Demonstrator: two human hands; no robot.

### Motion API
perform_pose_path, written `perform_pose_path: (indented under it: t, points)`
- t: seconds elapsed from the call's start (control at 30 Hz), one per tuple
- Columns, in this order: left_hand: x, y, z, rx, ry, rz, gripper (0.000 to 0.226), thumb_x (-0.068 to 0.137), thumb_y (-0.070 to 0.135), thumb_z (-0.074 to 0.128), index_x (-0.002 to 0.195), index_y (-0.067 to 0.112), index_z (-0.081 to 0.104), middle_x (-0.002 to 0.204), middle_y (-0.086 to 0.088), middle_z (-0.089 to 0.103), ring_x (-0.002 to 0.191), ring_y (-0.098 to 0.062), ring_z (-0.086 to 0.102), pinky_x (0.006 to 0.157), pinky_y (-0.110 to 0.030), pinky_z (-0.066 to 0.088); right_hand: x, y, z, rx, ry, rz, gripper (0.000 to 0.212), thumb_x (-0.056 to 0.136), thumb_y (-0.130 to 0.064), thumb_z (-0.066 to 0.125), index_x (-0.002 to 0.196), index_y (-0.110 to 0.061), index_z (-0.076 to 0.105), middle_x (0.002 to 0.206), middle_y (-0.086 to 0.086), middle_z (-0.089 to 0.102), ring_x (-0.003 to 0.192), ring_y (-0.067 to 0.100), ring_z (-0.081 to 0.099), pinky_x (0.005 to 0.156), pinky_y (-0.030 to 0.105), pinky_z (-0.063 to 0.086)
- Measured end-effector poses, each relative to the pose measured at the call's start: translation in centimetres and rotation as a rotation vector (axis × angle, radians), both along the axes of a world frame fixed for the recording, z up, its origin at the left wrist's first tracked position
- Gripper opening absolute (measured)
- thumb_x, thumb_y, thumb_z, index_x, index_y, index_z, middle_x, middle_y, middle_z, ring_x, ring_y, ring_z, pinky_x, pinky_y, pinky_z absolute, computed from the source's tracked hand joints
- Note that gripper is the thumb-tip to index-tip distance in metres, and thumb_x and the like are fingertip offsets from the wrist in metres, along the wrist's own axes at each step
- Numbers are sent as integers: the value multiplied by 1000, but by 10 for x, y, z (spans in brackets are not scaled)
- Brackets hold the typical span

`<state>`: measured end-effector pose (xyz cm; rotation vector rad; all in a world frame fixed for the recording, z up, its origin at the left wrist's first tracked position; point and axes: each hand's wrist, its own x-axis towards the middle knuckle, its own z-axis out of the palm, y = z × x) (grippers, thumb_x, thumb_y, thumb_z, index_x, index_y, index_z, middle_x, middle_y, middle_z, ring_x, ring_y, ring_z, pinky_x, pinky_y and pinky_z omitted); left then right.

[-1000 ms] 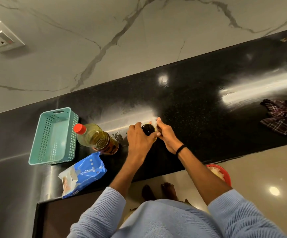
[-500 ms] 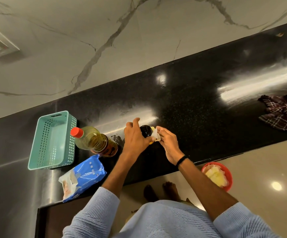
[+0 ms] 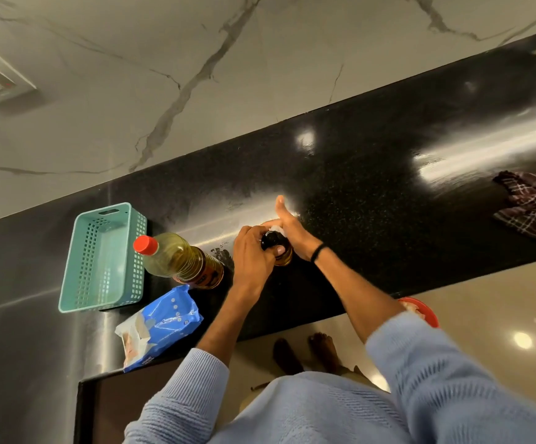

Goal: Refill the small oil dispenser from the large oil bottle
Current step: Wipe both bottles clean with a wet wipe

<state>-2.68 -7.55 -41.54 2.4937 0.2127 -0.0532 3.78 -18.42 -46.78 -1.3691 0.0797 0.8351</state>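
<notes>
Opening the small oil dispenser (image 3: 279, 249) looks to be the step in hand, before any pouring. It stands upright on the black surface (image 3: 372, 200), just right of the large oil bottle (image 3: 180, 261), amber oil showing low in its body. The left hand (image 3: 254, 254) is wrapped over its dark cap from above, grip clamped on the top. The right hand (image 3: 292, 227) sits against the dispenser's far side with the thumb lifted off and pointing away; something pale shows between its fingers and the cap, though I cannot tell what it is, nor whether those fingers are closed on anything.

The large oil bottle leans beside the dispenser with its red cap on, so my guess is the refill is barely begun. Next, the dispenser's top has to come fully off and be set down, then the big bottle uncapped and tipped steadily toward a narrow mouth.

Left of the big bottle sits a teal basket (image 3: 103, 257); nearer the person lies a blue packet (image 3: 161, 325). Well off to the dispenser's right lies a checked cloth (image 3: 532, 203).

Half a second ago the right hand pinched a pale piece at the cap with thumb down; now the thumb has sprung up, and the left hand has closed further over the cap.
</notes>
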Motion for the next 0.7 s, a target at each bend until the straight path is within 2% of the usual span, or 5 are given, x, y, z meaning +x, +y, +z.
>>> perform_pose_path:
  t: [0.13, 0.3, 0.43, 0.57, 0.7]
  points:
    - [-2, 1, -3, -2, 4, 6, 42, 75, 21, 84, 112, 12, 67, 99, 7, 52, 93, -11, 53, 73, -14, 32, 6, -8, -2, -81, -21, 127, 81, 65, -100, 17, 65, -29, 58, 54, -14, 62, 51, -3, 58, 72, 25, 41]
    - [0, 0, -4, 10, -10, 21, 43, 74, 21, 84, 113, 11, 67, 105, 2, 58, 92, -7, 50, 79, -19, 34, -69, -16, -31, -68, -148, -170, 72, 95, -71, 10, 144, -33, 47, 146, 1, 51, 135, 12, 43, 115, 37, 29]
    - [-2, 2, -5, 15, -23, 1, 46, 75, 21, 84, 116, 10, 66, 109, 0, 59, 95, -7, 49, 77, -14, 32, -101, -7, -52, -94, -185, -208, 84, 85, -82, 15, 155, -36, 20, 162, -6, 23, 148, 9, 18, 121, 37, 15]
    - [-1, 0, -3, 31, -17, -13, 43, 76, 20, 83, 115, 9, 67, 107, -1, 59, 93, -6, 49, 72, -11, 32, -39, -7, -22, -101, -36, -126, 89, 86, -83, 6, 99, -24, 71, 104, 4, 72, 100, 12, 66, 94, 33, 46]
    - [-4, 0, 0, 19, -11, -15, 39, 76, 19, 83, 111, 11, 66, 101, 7, 51, 92, -8, 49, 69, -10, 32, -4, -5, -4, -92, 79, -22, 92, 86, -82, -1, 50, -20, 57, 58, 3, 62, 58, 12, 59, 73, 28, 46]
